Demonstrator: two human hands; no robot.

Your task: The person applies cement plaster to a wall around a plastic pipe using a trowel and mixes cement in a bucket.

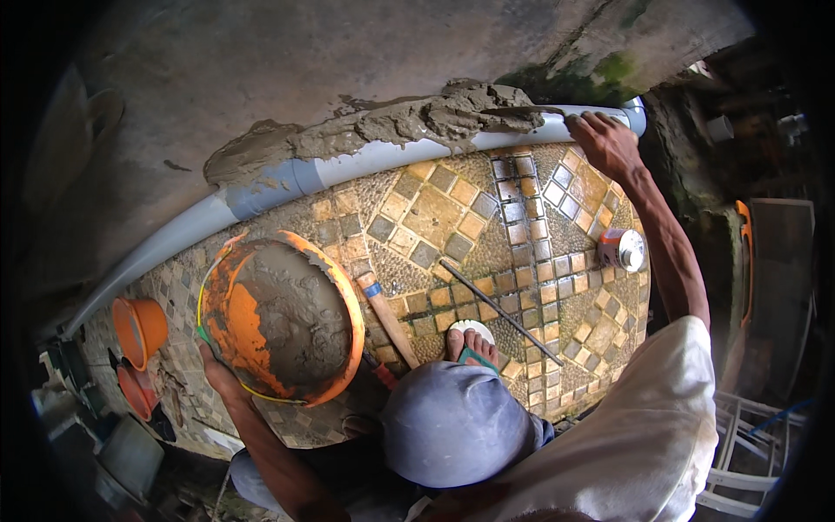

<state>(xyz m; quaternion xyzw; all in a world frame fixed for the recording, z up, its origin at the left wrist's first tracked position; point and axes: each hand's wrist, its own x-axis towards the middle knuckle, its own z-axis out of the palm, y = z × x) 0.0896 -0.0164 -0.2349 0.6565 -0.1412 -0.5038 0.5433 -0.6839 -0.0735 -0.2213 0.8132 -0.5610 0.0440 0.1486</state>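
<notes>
From afar I see a round orange plastic bucket, wet grey mortar, a long pale blue-grey plastic pipe, and checkered brown-and-grey square floor tiles.

The short-sleeved shirt is off-white, the trousers faded grey-blue, the sandal white with green straps.

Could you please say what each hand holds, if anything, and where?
The right hand holds a trowel by its handle; the left hand, at the bucket, is unclear.
</notes>
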